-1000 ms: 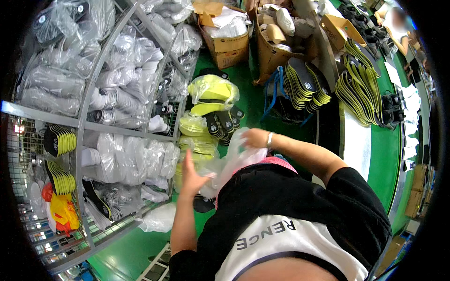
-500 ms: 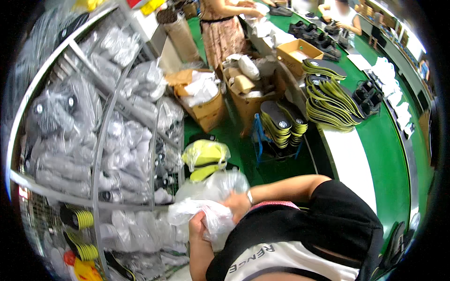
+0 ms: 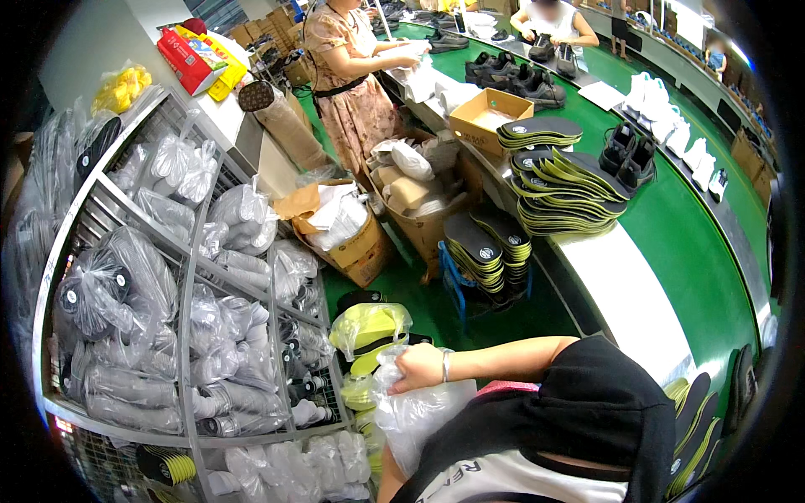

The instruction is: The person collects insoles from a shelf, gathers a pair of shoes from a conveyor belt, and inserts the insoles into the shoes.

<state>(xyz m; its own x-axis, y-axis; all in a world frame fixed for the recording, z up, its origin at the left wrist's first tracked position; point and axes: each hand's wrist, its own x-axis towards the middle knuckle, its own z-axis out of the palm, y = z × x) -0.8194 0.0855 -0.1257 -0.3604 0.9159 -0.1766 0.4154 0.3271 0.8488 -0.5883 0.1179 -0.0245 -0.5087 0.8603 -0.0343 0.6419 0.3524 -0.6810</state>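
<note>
Under the right hand (image 3: pixel 421 367) hangs the bag (image 3: pixel 429 417) it grips; the hidden left hand's state I cannot tell.

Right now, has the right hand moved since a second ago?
Yes. Judged against the bagged yellow insoles, the right hand, gripping a clear plastic bag, has moved up and left, closer to them in this view.

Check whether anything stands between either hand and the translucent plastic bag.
Nothing visible stands in the right hand's way: the right hand grips the translucent plastic bag directly. The left hand is hidden, perhaps behind the bag; only part of the left forearm shows, so I cannot tell there.
</note>
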